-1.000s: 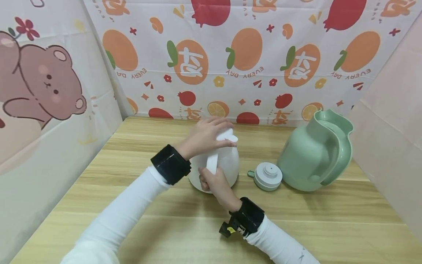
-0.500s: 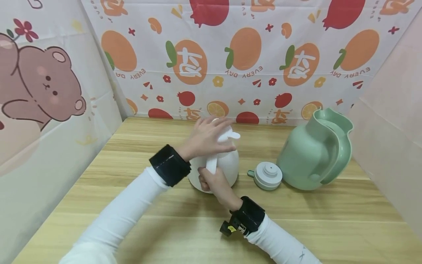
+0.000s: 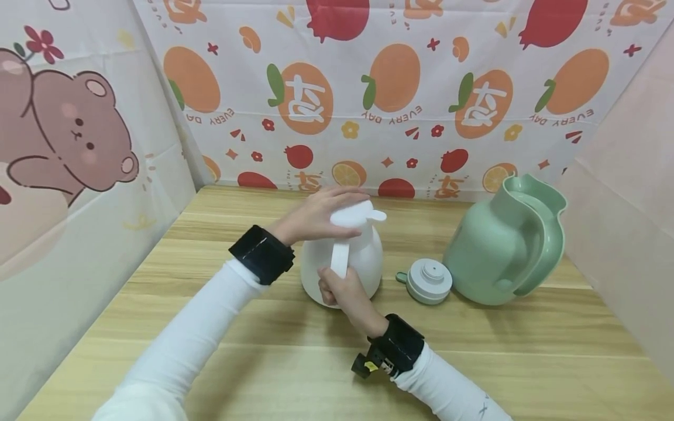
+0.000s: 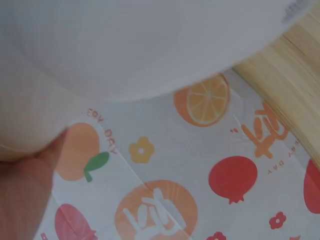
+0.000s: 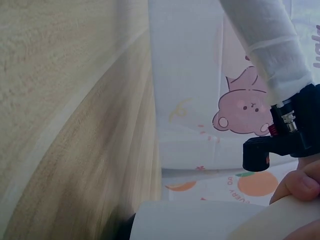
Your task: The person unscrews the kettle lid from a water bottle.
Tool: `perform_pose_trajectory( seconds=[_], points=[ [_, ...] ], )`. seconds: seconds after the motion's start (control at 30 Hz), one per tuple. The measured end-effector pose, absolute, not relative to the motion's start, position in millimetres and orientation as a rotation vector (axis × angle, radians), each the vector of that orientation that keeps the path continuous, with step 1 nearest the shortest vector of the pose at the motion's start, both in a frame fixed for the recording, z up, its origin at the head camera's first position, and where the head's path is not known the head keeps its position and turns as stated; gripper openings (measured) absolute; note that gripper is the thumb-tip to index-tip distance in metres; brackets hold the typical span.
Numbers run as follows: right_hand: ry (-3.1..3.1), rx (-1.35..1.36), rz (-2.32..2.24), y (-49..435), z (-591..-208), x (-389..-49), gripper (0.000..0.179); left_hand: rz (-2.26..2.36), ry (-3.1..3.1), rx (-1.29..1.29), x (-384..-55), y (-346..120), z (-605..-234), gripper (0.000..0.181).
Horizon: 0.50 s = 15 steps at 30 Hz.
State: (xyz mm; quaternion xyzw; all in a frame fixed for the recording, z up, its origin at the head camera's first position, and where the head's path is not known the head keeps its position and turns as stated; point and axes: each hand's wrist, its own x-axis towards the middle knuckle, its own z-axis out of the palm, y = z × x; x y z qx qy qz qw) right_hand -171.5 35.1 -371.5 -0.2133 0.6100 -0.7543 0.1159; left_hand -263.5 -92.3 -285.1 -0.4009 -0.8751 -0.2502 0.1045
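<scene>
The jug [image 3: 364, 257] stands upright, handle [image 3: 340, 258] pointing near, lid tab [image 3: 378, 216] right. The right hand [image 3: 344, 292] has fingers clamped round the handle; the left hand [image 3: 318, 215] clasps the lid [image 3: 350, 217].

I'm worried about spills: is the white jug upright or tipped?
Upright: the white jug stands base down on the table, its lid at the top.

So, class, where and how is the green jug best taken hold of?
The green jug is probably best gripped by its handle, from the near right: the loop faces that way and arches off the rounded body. The left side looks tighter, with the grey stopper close beside it.
</scene>
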Motion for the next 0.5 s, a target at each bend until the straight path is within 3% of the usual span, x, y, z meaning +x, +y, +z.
perform_pose_trajectory(
  seconds=[0.5],
  points=[
    [1.773, -0.608, -2.213, 36.0, -368.4, -171.5, 0.036, -0.666, -2.493, -0.771, -239.0, -64.1, -292.8, 0.064]
  ],
)
